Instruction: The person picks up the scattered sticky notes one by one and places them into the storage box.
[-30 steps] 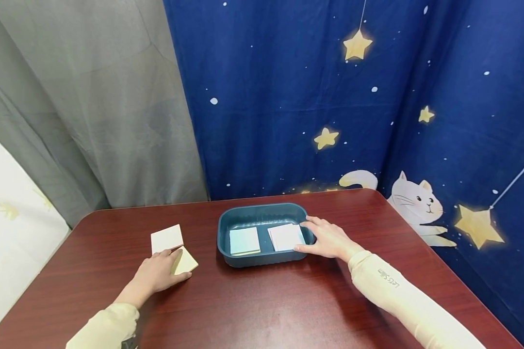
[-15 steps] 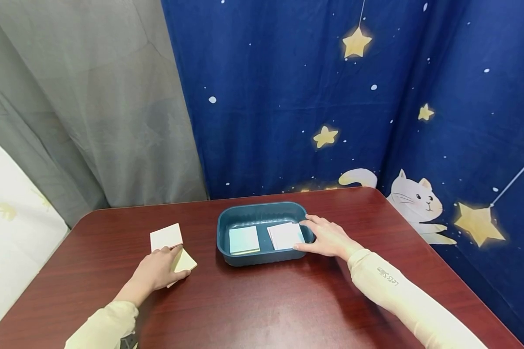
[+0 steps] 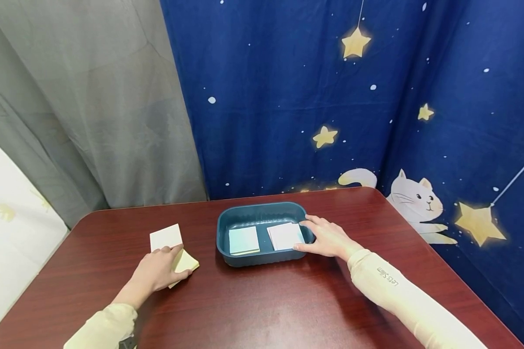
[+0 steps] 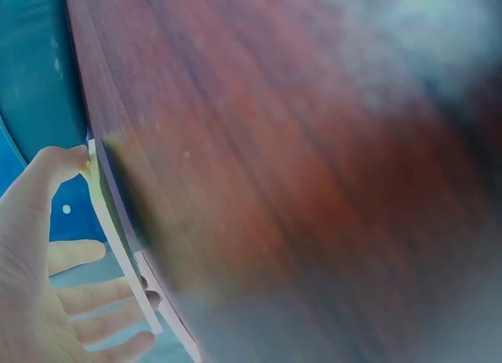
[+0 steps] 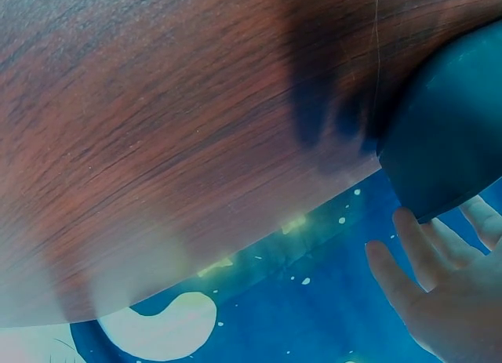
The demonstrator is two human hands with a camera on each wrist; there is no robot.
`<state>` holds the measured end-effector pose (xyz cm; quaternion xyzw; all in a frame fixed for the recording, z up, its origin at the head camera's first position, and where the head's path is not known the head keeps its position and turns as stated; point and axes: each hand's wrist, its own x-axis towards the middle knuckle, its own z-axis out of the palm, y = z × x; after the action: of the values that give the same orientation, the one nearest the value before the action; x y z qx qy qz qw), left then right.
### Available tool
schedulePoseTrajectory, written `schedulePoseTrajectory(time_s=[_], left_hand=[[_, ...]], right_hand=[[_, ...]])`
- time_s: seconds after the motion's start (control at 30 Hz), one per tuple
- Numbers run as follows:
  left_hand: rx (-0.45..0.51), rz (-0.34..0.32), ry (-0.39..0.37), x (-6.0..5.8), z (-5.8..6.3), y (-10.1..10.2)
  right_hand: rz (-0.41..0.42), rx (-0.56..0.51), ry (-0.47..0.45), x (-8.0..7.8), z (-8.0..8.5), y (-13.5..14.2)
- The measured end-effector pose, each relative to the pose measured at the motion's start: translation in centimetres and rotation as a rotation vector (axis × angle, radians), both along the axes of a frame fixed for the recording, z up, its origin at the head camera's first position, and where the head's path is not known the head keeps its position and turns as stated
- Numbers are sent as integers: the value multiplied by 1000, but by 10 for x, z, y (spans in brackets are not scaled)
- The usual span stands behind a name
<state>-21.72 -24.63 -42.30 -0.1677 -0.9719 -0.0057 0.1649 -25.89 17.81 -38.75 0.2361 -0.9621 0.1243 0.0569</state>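
Observation:
My left hand point(image 3: 155, 269) grips a pale yellow sticky note pad point(image 3: 185, 261) at the table's left, thumb on its near side and fingers on the far side. In the left wrist view that pad point(image 4: 118, 230) stands tilted on edge from the tabletop. Just beyond it lies a white sticky note pad point(image 3: 166, 236), partly hidden by my fingers. A teal plastic bin point(image 3: 264, 259) stands at the centre. Inside are a light blue pad point(image 3: 243, 239) over a yellow one, and whitish pads point(image 3: 286, 236). My right hand point(image 3: 329, 237) rests on the bin's right end, fingers fairly straight at the rim.
The dark red wooden table point(image 3: 253, 305) has a rounded far edge. Behind it hang a grey curtain point(image 3: 100, 106) and a blue star-patterned curtain point(image 3: 288, 106). A white surface point(image 3: 13, 232) lies past the left edge.
The yellow pad has shifted slightly under my left hand, and its side edge now shows more. My right hand and the bin have stayed in place.

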Motion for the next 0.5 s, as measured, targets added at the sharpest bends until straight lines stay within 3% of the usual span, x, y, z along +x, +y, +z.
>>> schedulePoseTrajectory(time_s=[0.5], left_hand=[[16, -2, 42, 5, 16, 1]], right_hand=[[0, 6, 6, 1, 2, -1]])
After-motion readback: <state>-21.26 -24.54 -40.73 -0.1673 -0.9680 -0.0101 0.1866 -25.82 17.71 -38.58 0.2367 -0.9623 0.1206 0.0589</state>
